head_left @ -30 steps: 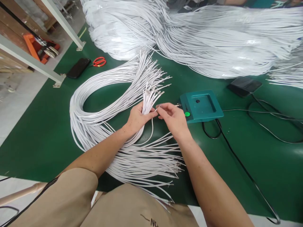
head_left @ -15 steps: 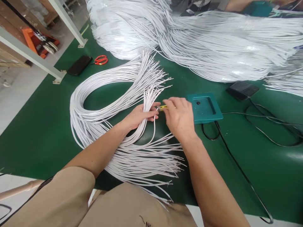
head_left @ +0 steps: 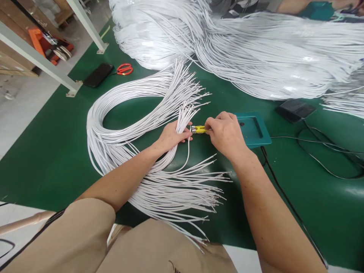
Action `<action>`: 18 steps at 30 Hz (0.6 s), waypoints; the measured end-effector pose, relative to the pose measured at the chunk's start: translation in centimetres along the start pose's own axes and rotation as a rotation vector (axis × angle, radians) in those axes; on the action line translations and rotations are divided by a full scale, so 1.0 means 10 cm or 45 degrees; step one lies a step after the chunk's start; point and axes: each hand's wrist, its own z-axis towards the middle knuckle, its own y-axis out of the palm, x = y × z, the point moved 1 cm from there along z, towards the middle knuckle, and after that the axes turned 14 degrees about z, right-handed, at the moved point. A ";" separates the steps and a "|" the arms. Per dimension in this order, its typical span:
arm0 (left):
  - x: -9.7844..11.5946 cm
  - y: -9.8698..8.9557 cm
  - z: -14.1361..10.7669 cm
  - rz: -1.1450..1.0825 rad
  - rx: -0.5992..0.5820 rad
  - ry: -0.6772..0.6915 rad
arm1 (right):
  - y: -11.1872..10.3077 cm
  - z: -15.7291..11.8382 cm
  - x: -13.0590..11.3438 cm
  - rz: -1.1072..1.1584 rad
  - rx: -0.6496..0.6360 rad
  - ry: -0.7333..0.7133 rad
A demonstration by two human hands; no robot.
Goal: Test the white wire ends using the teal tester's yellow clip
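Note:
My left hand (head_left: 173, 135) is closed around a bundle of white cables (head_left: 184, 118), thumb across the front, their ends fanning out above it. One white cable (head_left: 188, 151) hangs apart from the bundle and curves up to my fingertips. Between the fingers of my right hand (head_left: 227, 132) is a small yellow tool with a metal end (head_left: 199, 129); its exact kind is unclear. Its metal end points left and meets the lone cable's end by my left fingers. More loose white cables (head_left: 182, 193) lie below my hands, and a looped bundle (head_left: 125, 89) curves behind my left hand.
A teal tray (head_left: 265, 129) sits right of my right hand. A black box (head_left: 295, 110) and black cords (head_left: 335, 148) lie further right. Red-handled scissors (head_left: 124, 69) and a black phone-like object (head_left: 98, 75) are back left. A large cable heap (head_left: 256, 53) spans the back, near another person's arm.
My right hand has moved slightly right, and more of the yellow tool shows. The lone cable's end is still at its metal end. The view has shifted slightly.

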 end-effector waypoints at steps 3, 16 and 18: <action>-0.01 0.01 0.01 0.061 0.017 -0.001 | 0.01 0.01 0.00 0.015 0.013 0.014; 0.00 -0.03 0.02 0.087 -0.048 -0.021 | -0.01 -0.23 0.09 -0.139 0.417 0.380; 0.00 -0.05 0.01 0.067 -0.042 -0.036 | 0.02 -0.25 0.14 -0.119 0.412 0.389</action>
